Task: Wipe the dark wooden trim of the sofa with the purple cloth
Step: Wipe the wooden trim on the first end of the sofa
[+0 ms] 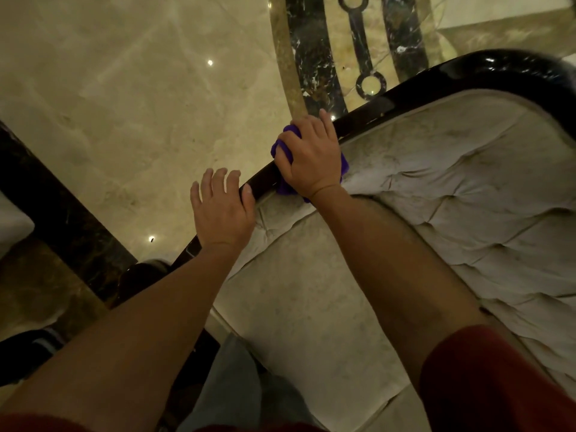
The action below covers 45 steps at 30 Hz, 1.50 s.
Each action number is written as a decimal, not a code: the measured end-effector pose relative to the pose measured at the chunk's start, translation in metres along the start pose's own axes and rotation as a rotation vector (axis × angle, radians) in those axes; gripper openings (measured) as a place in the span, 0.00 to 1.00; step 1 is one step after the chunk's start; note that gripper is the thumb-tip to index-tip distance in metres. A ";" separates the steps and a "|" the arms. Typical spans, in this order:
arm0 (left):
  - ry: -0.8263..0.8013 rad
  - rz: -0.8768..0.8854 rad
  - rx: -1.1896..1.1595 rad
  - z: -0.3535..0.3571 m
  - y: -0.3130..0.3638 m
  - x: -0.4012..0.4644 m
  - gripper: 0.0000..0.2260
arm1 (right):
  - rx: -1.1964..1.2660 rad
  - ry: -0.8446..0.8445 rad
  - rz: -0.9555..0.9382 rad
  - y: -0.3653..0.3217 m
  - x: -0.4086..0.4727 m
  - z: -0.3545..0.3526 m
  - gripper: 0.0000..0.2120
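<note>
The sofa's dark glossy wooden trim (405, 98) runs diagonally from lower left up to a curved corner at the upper right. My right hand (311, 154) presses a bunched purple cloth (282, 149) onto the trim near its middle; the cloth is mostly hidden under the palm. My left hand (221, 207) rests just lower left on the same trim, fingers spread and empty, thumb touching the rail. The cream tufted sofa upholstery (467, 198) lies to the right of the trim.
A polished beige marble floor (131, 104) lies beyond the trim, with black inlaid bands (311, 51) at the top and a dark border (56, 207) on the left. A dark shoe (28, 347) shows at lower left.
</note>
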<state>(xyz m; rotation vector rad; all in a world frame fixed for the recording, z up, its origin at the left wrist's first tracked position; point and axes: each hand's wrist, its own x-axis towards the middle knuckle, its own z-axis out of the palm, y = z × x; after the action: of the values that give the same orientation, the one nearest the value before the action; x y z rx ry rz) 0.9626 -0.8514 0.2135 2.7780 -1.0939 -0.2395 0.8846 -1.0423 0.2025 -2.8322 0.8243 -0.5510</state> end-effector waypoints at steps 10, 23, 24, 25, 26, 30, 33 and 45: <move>0.017 0.143 -0.208 -0.004 0.020 0.046 0.27 | -0.054 0.002 -0.002 0.003 -0.005 0.002 0.15; -0.152 0.103 -0.143 -0.005 0.035 0.053 0.25 | -0.256 -0.010 0.041 0.087 0.030 -0.032 0.20; -0.149 0.129 -0.145 -0.006 0.046 0.060 0.24 | -0.276 -0.021 0.048 0.093 0.035 -0.038 0.21; -0.157 0.184 -0.156 -0.005 0.061 0.068 0.24 | -0.301 -0.042 0.057 0.100 0.040 -0.044 0.22; -0.167 0.243 -0.172 -0.004 0.078 0.075 0.23 | -0.328 -0.064 0.068 0.106 0.043 -0.049 0.22; -0.122 0.214 -0.074 0.006 0.133 0.080 0.21 | -0.400 -0.113 0.084 0.125 0.044 -0.068 0.22; -0.090 0.189 -0.097 0.009 0.139 0.080 0.18 | -0.435 -0.129 0.056 0.142 0.047 -0.081 0.23; -0.184 0.281 -0.357 0.009 0.258 0.141 0.23 | -0.230 0.023 0.456 0.211 0.054 -0.151 0.20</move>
<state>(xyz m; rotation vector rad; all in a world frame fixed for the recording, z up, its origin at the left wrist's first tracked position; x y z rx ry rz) 0.8916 -1.1353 0.2417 2.2953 -1.3173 -0.5989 0.7650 -1.2537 0.3094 -2.6879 1.5682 -0.4434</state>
